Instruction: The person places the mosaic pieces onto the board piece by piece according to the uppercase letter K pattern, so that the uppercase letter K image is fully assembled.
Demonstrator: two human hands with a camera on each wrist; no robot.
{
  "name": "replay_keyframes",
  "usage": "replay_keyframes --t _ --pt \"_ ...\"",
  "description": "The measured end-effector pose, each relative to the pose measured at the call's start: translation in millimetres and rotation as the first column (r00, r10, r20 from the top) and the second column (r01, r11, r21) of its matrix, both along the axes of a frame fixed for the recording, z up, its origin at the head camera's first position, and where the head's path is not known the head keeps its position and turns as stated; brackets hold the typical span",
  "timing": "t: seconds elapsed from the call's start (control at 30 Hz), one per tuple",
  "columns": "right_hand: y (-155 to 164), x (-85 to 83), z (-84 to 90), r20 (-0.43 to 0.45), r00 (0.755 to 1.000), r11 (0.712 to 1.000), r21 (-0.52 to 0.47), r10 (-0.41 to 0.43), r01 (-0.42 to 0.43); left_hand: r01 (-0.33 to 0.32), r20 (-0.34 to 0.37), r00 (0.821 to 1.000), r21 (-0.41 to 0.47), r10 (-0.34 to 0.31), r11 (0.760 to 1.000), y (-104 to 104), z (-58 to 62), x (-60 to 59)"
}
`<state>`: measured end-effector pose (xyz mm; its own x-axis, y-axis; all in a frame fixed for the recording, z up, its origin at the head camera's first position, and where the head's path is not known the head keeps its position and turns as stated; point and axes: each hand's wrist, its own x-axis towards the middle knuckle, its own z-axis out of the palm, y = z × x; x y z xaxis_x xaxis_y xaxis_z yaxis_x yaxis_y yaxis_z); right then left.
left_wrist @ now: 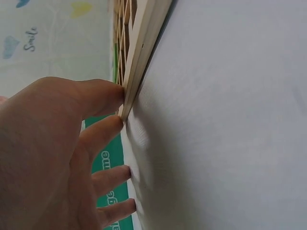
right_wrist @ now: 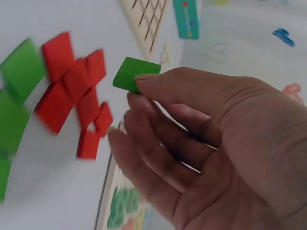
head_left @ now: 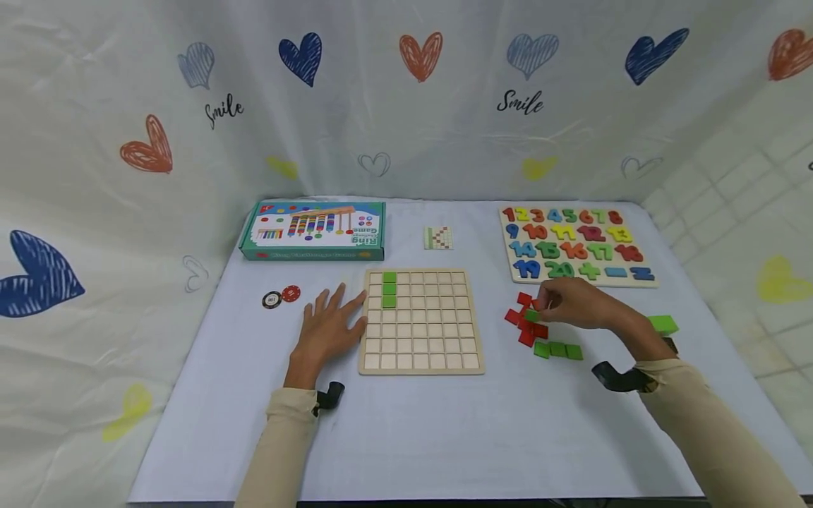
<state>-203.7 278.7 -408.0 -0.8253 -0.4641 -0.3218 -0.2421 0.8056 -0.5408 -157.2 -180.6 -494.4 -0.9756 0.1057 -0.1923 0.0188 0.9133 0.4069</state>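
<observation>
In the head view my left hand (head_left: 325,333) rests at the left edge of a wooden grid board (head_left: 420,346), fingers spread and mostly straight. The left wrist view has its thumb and index fingertip touching the board's side. Three green tiles (head_left: 389,289) fill squares in one column near the board's top left. To the right of the board, my right hand (head_left: 576,305) pinches a green square tile (right_wrist: 128,73) between thumb and index finger. Below that hand lies a loose cluster of red tiles (head_left: 526,338), with a short row of green tiles (head_left: 557,349) just nearer me.
A green game box (head_left: 311,231) lies at the back left, and a small pattern card (head_left: 438,238) behind the board. Two chips (head_left: 272,300) sit left of my left hand. A number puzzle board (head_left: 571,243) occupies the back right; a green piece (head_left: 664,324) shows beyond my right wrist.
</observation>
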Motion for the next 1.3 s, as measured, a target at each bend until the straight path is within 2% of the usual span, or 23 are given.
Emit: replay_keyframes --t 0.1,0.23,0.5,0.7,0.83,0.97,1.13,1.3 --pt "-21.5 -4.8 -1.9 -0.018 1.0 0.999 -0.047 -0.017 0.016 -0.002 -0.002 1.0 -0.006 0.002 1.0 0.6 -1.1 -1.3" --pt "-60.6 -13.7 -12.8 -0.041 0.999 0.992 -0.122 -0.017 0.012 -0.005 0.001 1.0 -0.015 0.005 1.0 1.5 -2.9 -2.2" --pt "-152.5 -18.8 -42.3 -0.106 0.989 0.953 -0.274 0.103 -0.129 -0.01 0.015 1.0 -0.013 0.01 1.0 3.2 -5.1 -2.6" --pt "-202.1 -15.8 -59.2 -0.124 0.986 0.928 -0.34 0.114 -0.151 -0.009 0.017 1.0 -0.021 0.009 1.0 2.6 -4.8 -1.7" --pt "-220.6 -13.7 -70.4 -0.101 0.992 0.931 -0.347 0.08 -0.11 -0.005 0.015 1.0 -0.024 0.005 1.0 1.4 -4.7 -0.6" --pt "-228.7 -12.3 -79.2 -0.125 0.991 0.941 -0.329 0.041 -0.08 -0.003 0.01 1.0 -0.025 0.003 1.0 0.3 -5.0 -0.2" --pt "-232.6 -9.9 -81.5 -0.207 0.977 0.955 -0.274 0.053 -0.109 -0.001 -0.001 1.0 -0.032 0.001 0.999 -1.3 -5.8 -1.5" --pt "-233.0 -5.6 -82.5 -0.229 0.971 0.956 -0.262 0.071 -0.132 0.006 -0.003 1.0 -0.034 -0.006 0.999 -2.4 -4.7 -1.9"
